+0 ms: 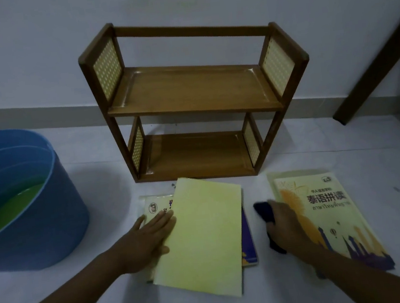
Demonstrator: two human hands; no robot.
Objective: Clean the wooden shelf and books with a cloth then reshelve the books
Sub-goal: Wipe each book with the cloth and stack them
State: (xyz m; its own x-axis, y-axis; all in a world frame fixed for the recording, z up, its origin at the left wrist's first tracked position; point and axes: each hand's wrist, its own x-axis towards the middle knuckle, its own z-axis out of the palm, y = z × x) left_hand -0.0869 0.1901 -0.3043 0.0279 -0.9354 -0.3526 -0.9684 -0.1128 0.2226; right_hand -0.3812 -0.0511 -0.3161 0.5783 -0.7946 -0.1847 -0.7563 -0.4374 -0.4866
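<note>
A small two-tier wooden shelf point(192, 95) stands against the wall with both tiers bare. In front of it on the floor lies a stack of books topped by a plain yellow book point(204, 238). My left hand point(147, 242) rests flat on that stack's left edge, fingers on the yellow cover. To the right lies a yellow book with printed title and skyline art point(326, 216). My right hand point(284, 224) presses a dark cloth point(264, 210) at that book's left edge.
A blue tub point(39, 219) holding greenish liquid sits on the floor at the left. A dark wooden post point(371, 69) leans down at the right. A grey skirting strip runs along the wall base.
</note>
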